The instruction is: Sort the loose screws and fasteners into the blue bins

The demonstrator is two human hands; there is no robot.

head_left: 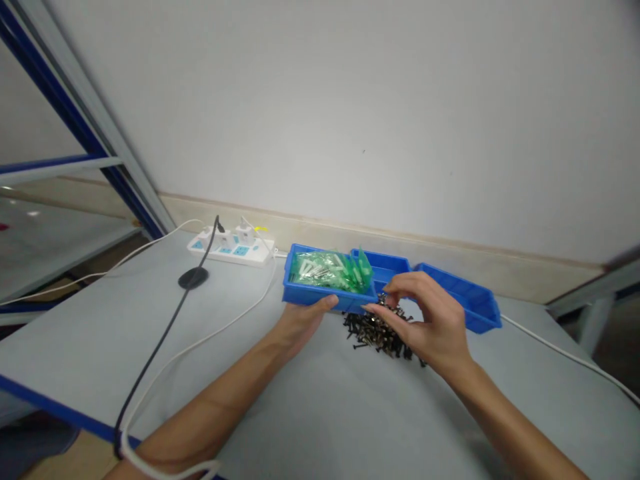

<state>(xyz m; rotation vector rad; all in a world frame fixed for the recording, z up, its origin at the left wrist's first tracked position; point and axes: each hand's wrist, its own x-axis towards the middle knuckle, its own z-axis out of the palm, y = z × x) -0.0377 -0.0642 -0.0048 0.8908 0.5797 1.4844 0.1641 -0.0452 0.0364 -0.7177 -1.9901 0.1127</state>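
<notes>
A blue plastic bin (327,298) holds clear and green plastic bags (325,268) with pale pieces inside. My left hand (303,323) grips its front from below, the thumb against the front wall and the other fingers hidden underneath. At the bin's front right corner is my right hand (433,320), thumb tip on the corner and curled fingers by the right end. Below and partly behind that hand, a pile of dark and brassy screws (377,333) lies loose on the grey tabletop (330,413).
Two more blue bins, one in the middle (383,262) and one at right (463,293), stand along the wall. A white power strip (233,250) with plugs sits at back left. Black and white cables (165,333) cross the table's left side, over a black round grommet (193,278).
</notes>
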